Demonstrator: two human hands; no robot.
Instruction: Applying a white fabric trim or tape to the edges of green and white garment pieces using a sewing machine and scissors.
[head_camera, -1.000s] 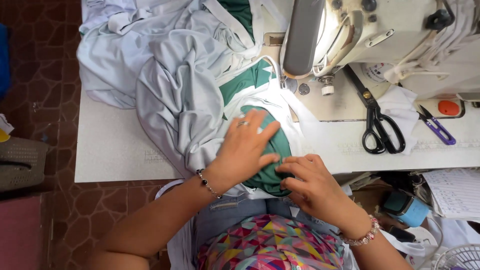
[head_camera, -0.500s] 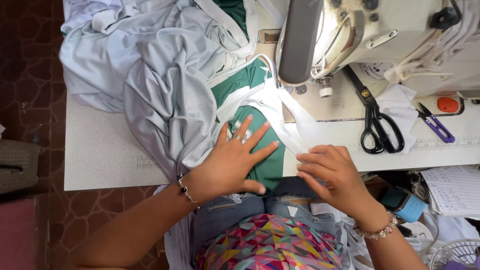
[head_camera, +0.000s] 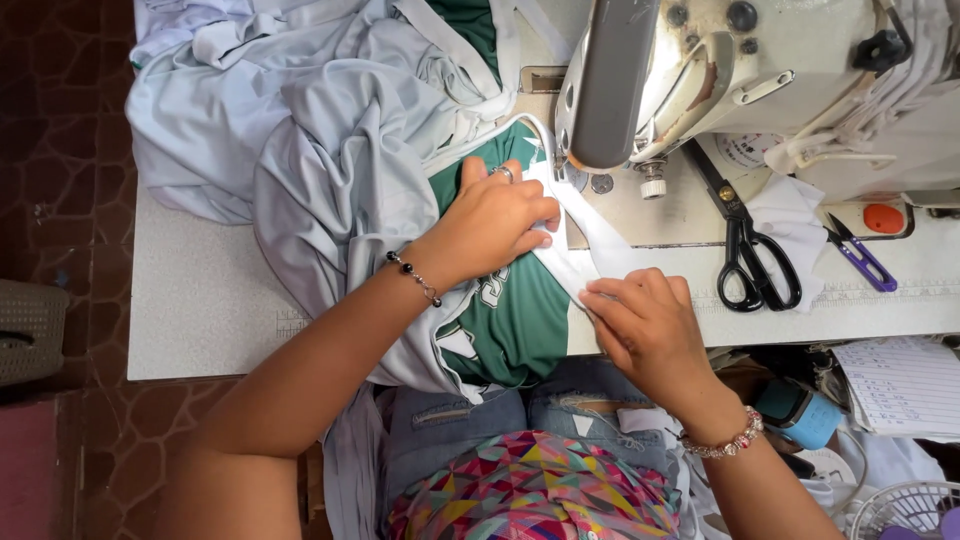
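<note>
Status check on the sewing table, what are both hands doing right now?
Left hand flat on green fabric near the sewing machine. Right hand pinching white strip at table edge. Black scissors lie to the right, apart from both hands.

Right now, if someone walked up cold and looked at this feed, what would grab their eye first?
Probably the two hands at the centre: the left hand lies flat on the green fabric near the sewing machine, while the right hand pinches a white strip at the table's front edge. A big heap of pale grey fabric fills the upper left, and black scissors lie right of the machine's head.
</note>
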